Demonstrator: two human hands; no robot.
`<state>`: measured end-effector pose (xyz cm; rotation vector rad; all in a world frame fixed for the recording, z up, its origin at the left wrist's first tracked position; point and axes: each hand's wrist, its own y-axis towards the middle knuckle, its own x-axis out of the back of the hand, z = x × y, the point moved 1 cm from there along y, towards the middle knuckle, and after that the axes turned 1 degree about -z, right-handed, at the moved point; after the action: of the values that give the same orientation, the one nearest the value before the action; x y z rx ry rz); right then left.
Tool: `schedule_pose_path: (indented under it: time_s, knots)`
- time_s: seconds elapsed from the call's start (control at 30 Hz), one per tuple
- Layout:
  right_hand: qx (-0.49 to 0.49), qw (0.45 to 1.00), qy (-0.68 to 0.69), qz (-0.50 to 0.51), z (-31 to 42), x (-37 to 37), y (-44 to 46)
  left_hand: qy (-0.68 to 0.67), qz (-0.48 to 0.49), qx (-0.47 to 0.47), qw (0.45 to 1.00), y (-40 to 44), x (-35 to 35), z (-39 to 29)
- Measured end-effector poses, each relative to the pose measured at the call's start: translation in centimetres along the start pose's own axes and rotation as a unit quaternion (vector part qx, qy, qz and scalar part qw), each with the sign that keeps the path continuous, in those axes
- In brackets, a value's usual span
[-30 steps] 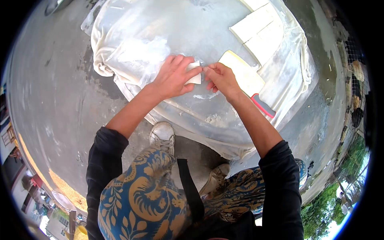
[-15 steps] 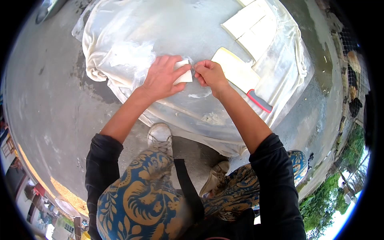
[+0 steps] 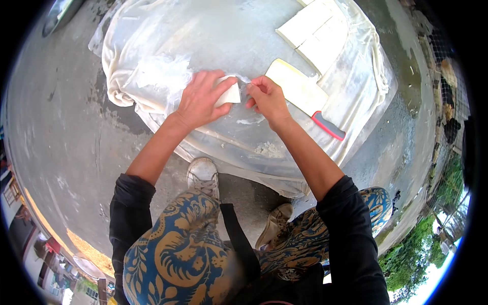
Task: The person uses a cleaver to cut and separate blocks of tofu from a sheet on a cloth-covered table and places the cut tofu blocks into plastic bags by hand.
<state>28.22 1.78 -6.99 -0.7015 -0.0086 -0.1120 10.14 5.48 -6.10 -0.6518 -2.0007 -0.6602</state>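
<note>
My left hand (image 3: 202, 99) is closed around a small white block (image 3: 231, 92) that looks like tofu, resting on the covered work surface. Just to its right, my right hand (image 3: 266, 99) pinches the end of a thin, clear strip of plastic film (image 3: 243, 79) that runs back to the block's far edge. A crumpled heap of clear plastic (image 3: 163, 76) lies left of my left hand. Beyond my right hand lies a broad-bladed cleaver (image 3: 297, 87) with a grey and red handle, flat and untouched.
Large white slabs (image 3: 317, 38), cut into pieces, lie at the back right. A pale cloth (image 3: 119, 84) under clear sheeting covers the work surface and hangs over its edge. White crumbs (image 3: 268, 149) lie near the front. Concrete floor (image 3: 66, 137) surrounds it.
My right hand has drawn slightly away from the block, and the strip of film now stretches between them. My left hand keeps its hold, the block tilted a little.
</note>
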Motion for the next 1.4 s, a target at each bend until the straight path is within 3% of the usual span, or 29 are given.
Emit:
schedule_pose_path:
  time_s: [0.13, 0.2, 0.33, 0.6, 0.73, 0.93, 1.0, 1.03, 1.1, 1.23, 1.4]
  knots:
    - [-0.018, 0.996, 0.085, -0.015, 0.1, -0.1, -1.1, 0.0, -0.009, 0.0, 1.0, -0.2, -0.1, 0.2]
    - [-0.047, 0.978, 0.202, -0.008, -0.2, -0.1, -0.8, -0.02, -0.001, 0.021, 1.0, -0.2, 0.0, 0.1]
    - [-0.037, 0.971, 0.234, 0.009, -0.3, -0.2, -0.6, -0.063, 0.015, 0.072, 0.995, -0.2, 0.3, 0.1]
    - [-0.053, 0.995, 0.077, 0.046, 1.4, 0.7, -0.7, -0.057, 0.012, 0.075, 0.996, -0.2, 0.3, 0.1]
    - [-0.068, 0.993, 0.091, 0.014, 2.0, 0.0, -0.7, -0.047, 0.013, 0.073, 0.996, -0.2, 0.4, 0.0]
    - [-0.063, 0.995, -0.071, 0.022, 1.0, -0.2, 0.6, -0.037, 0.031, 0.079, 0.996, -0.1, 0.3, 0.2]
    - [0.051, 0.973, -0.217, -0.055, 0.7, -0.2, 0.7, -0.032, 0.029, 0.073, 0.996, -0.1, 0.0, 0.2]
    - [0.051, 0.973, -0.217, -0.054, 0.6, -0.2, 0.8, -0.026, 0.027, 0.067, 0.997, 0.0, -0.1, 0.2]
    - [0.151, 0.936, -0.305, -0.094, 1.0, -0.4, 0.8, -0.02, 0.029, 0.065, 0.997, -0.1, 0.2, 0.1]
    - [0.151, 0.945, -0.267, -0.112, 1.2, -0.7, -0.2, -0.012, 0.02, 0.058, 0.998, -0.2, 0.4, 0.0]
    - [0.119, 0.913, -0.39, -0.013, 1.0, -0.1, -0.9, 0.003, 0.019, 0.045, 0.999, -0.3, 0.4, -0.3]
